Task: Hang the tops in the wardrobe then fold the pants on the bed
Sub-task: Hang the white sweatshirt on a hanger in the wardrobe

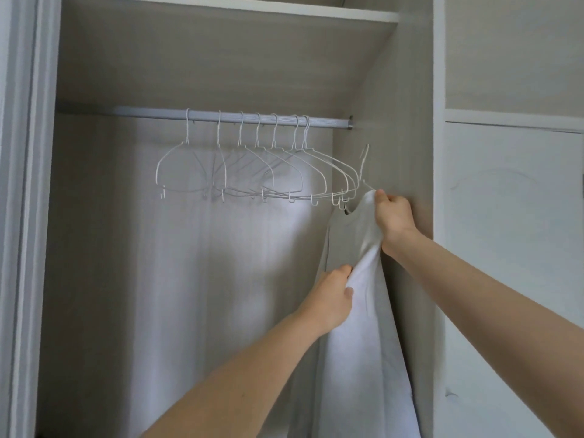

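Top (354, 248): a pale grey garment, located at 4 o'clock in the view, inside the wardrobe against its right wall (407, 121). It sits on a white wire hanger (365, 165) whose hook points up at 2 o'clock of the garment's neckline and hangs clear of the rail (221, 116), below and to the right of the rail's right end. The fabric drapes downward out of the bottom of the view.

Right hand (393, 216): grip closed on the top's shoulder at the hanger's arm, thumb and fingers pinching the cloth at the neckline edge. The back of the hand lies near the right wall.

Left hand (331, 295): grip closed on a fold of the top lower down, at 7 o'clock from the right hand, thumb on the near face of the cloth and fingers behind it.

Surroundings: the rail runs horizontally across the compartment under a shelf (221, 26). Seven empty wire hangers (252, 172) hang on it, bunched from centre toward the right end; their lower bars overlap and the rightmost ones reach just beside the held hanger's hook, at 9 o'clock of it. A short bare length of rail shows between the last hook and the rail's end bracket. A white cloth backing (189, 263) covers the rear of the compartment. A side unit (512, 216) of the wardrobe stands at 3 o'clock.
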Motion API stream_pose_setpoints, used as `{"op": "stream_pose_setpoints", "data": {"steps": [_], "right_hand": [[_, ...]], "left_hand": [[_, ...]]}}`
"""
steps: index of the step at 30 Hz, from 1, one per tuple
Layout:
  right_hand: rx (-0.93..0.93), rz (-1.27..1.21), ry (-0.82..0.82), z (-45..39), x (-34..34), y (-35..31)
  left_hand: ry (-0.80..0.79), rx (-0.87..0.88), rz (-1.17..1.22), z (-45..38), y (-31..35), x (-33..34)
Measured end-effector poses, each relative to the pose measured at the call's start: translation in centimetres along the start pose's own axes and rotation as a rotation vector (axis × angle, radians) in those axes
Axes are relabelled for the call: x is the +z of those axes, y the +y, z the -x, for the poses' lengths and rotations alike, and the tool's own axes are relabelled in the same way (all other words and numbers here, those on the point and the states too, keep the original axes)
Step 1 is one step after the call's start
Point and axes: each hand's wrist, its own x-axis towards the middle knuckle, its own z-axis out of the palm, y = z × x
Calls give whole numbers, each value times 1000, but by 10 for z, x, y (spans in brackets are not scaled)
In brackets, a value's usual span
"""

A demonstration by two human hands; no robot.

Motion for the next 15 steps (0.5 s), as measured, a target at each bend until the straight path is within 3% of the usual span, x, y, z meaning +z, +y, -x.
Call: {"op": "stream_pose_setpoints", "data": {"steps": [15], "right_hand": [[-69,-52,28,-33,21,-26]], "left_hand": [[19,-92,307,-25,-22,-30]]}}
